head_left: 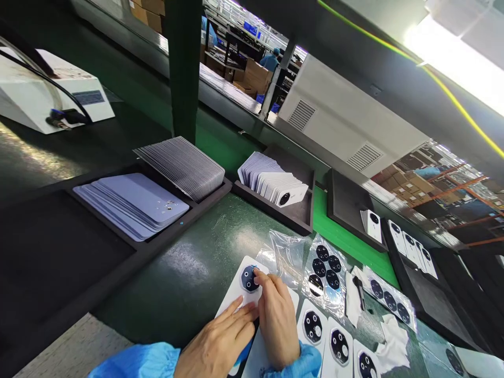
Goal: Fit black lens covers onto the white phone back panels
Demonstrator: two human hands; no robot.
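Observation:
A white phone back panel [230, 302] lies on the green table, with a dark octagonal camera lens cover [248, 278] near its top. My right hand [277, 317] has its fingers bent together, the fingertips pressing at the right edge of that lens cover. My left hand [220, 338] lies flat across the lower part of the panel, fingers stretched out. Whether the right thumb touches anything is hidden. To the right, several white panels with lens covers [339, 346] lie in a row, partly behind my right sleeve. Beyond them sits a clear sheet of round lens covers [333, 262].
A black tray [129, 262] at left holds stacked lavender panels [136, 202] and an upright row of panels [183, 165]. More black trays [303, 223] stand along the back. White cloths [394, 344], a black pen-like tool [359, 291] and another lens sheet [389, 299] lie at right.

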